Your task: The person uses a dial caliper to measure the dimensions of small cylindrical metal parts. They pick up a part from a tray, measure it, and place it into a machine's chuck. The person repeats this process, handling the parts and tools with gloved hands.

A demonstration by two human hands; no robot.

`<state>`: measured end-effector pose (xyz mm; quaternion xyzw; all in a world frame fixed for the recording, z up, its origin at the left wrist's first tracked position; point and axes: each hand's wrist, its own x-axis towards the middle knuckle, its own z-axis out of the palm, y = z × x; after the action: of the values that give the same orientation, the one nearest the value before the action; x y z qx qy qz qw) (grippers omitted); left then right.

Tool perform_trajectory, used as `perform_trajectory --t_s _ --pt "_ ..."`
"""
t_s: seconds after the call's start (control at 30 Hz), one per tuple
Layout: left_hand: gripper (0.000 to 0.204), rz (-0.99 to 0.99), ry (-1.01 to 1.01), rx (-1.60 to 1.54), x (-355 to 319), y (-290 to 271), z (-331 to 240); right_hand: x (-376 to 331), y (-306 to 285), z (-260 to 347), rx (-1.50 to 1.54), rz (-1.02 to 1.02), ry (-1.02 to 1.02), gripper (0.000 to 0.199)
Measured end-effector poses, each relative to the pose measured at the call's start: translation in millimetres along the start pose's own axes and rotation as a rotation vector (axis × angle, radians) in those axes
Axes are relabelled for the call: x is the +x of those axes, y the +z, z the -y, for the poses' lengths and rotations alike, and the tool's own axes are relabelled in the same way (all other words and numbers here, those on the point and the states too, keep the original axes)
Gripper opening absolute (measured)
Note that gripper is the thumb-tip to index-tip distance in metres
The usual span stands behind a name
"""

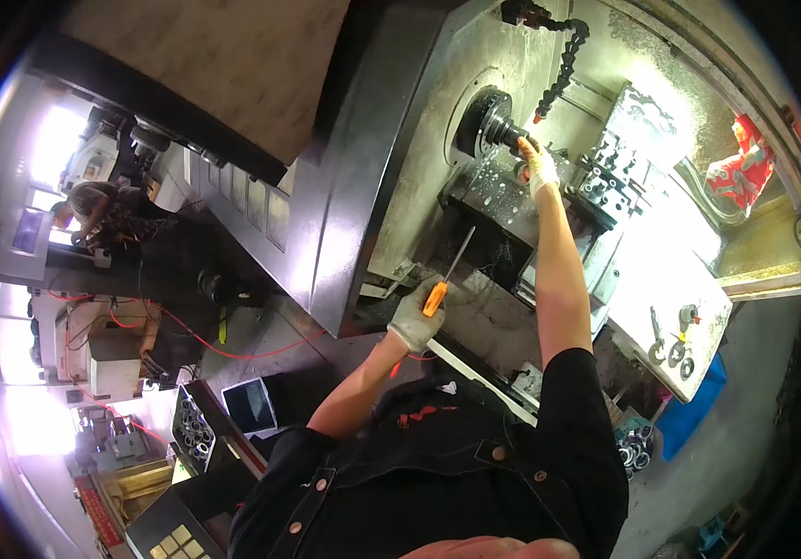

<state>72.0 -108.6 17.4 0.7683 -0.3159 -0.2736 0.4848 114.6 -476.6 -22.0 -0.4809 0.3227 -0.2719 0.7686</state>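
Observation:
My left hand [417, 319], in a pale glove, is closed round the orange handle of a screwdriver [435, 299], whose thin shaft points up and away inside the lathe's opening. My right arm reaches far into the machine. At the end of the dark round lathe chuck [486, 123], my gloved right hand [539, 166] has its fingers closed on the narrow, protruding nose. Whether a small part sits between those fingers is hidden. Below the chuck, a wet metal block [498, 194] carries pale drops. Right of my hand stands a tool holder [608, 177] with several bolts.
A black segmented coolant hose [563, 74] hangs above the chuck. Rings and a tool lie on a white tray [699, 326] at right. A red and white bag [742, 172] hangs beyond. The machine's dark door [345, 186] stands left; another person [98, 210] works farther off.

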Motion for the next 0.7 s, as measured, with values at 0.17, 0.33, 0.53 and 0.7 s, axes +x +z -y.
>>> perform_trajectory --t_s 0.17,0.33,0.53,0.7 --pt "0.034 0.095 -0.073 -0.109 -28.6 -4.8 21.5 3.8 -1.5 -5.1 -0.172 -0.023 -0.156 0.043" --pt "0.026 0.269 0.046 -0.046 -74.4 -58.6 -45.3 3.9 -2.4 3.2 -0.214 -0.097 0.013 0.045" --pt "0.024 0.004 0.409 -0.088 -94.5 -188.8 -103.8 -0.9 2.2 1.9 -0.257 -0.137 -0.013 0.049" --pt "0.04 -0.429 0.658 0.762 -27.2 -254.1 -156.0 20.4 -7.7 -7.6 -0.182 -0.057 0.046 0.029"
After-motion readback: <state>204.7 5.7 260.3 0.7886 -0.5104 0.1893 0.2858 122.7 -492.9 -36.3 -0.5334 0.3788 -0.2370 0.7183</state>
